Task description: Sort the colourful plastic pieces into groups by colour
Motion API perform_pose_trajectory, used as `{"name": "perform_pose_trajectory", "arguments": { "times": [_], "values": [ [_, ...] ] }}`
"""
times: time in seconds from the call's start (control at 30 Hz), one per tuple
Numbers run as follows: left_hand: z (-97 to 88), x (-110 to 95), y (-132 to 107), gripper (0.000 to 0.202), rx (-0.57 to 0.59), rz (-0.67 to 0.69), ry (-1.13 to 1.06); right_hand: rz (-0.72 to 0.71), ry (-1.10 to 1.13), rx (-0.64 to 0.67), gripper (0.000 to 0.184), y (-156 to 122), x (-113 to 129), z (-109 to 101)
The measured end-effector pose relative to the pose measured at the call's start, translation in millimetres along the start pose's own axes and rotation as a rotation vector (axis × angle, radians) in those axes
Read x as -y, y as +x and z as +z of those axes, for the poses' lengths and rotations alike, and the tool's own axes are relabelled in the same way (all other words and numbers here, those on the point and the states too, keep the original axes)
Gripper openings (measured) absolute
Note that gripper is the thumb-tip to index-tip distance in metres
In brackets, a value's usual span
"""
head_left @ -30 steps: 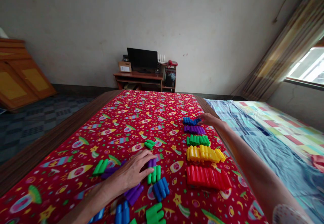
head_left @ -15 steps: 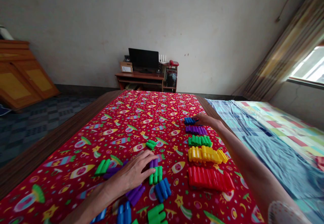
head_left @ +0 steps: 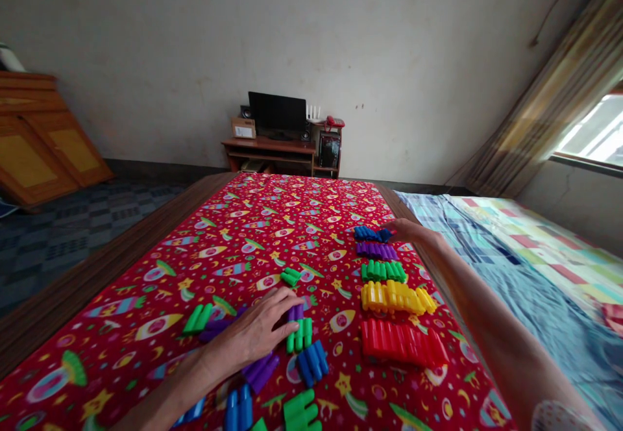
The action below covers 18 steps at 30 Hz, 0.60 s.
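My left hand [head_left: 256, 332] lies flat on the red rocket-print cloth [head_left: 272, 236], fingers stretched out over loose purple pieces [head_left: 294, 313] and touching a green piece [head_left: 299, 335]. My right hand [head_left: 406, 228] reaches far out to the right end of a short blue row [head_left: 370, 233], fingers closed against its last piece. Below that row lie a purple row [head_left: 376, 250], a green row [head_left: 383, 270], a yellow row [head_left: 396, 297] and a red row [head_left: 402, 343], stacked in a column.
Loose blue [head_left: 311, 363], green [head_left: 291, 277] and purple [head_left: 260, 372] pieces are scattered near my left hand. The wooden table edge [head_left: 92, 282] runs along the left. A patchwork bedspread [head_left: 525, 249] lies right. A desk with a monitor [head_left: 277, 114] stands at the far wall.
My right hand has shifted slightly right along the blue row's end. My left hand stays where it was on the loose pieces.
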<state>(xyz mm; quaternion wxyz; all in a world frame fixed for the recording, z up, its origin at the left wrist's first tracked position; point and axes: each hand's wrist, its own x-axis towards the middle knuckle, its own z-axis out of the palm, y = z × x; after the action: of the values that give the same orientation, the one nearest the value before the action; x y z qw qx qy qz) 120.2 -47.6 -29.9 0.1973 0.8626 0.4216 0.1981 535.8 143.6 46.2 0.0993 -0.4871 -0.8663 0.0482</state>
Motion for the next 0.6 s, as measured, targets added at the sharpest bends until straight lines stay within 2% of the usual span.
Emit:
{"name": "perform_pose_trajectory", "arguments": {
  "times": [0.07, 0.1, 0.3, 0.47, 0.6],
  "values": [
    [0.9, 1.3, -0.7, 0.038, -0.003, 0.005, -0.002, 0.001, 0.033, 0.139, 0.019, -2.2, 2.1, 0.2],
    [1.2, 1.5, -0.9, 0.038, -0.001, 0.007, -0.003, 0.004, 0.034, 0.166, 0.018, -2.7, 3.5, 0.5],
    [-2.6, -2.5, 0.4, 0.037, 0.002, 0.012, -0.008, -0.018, 0.007, 0.096, 0.015, -0.6, 8.7, 2.6],
    [-11.2, -12.5, 3.0, 0.035, 0.038, 0.0, -0.019, -0.007, -0.048, 0.126, 0.014, 0.1, 13.6, 1.2],
    [-14.6, -21.6, 3.9, 0.027, -0.016, -0.032, -0.046, 0.009, -0.145, 0.078, 0.021, -2.5, 19.5, -9.8]
  ]
}}
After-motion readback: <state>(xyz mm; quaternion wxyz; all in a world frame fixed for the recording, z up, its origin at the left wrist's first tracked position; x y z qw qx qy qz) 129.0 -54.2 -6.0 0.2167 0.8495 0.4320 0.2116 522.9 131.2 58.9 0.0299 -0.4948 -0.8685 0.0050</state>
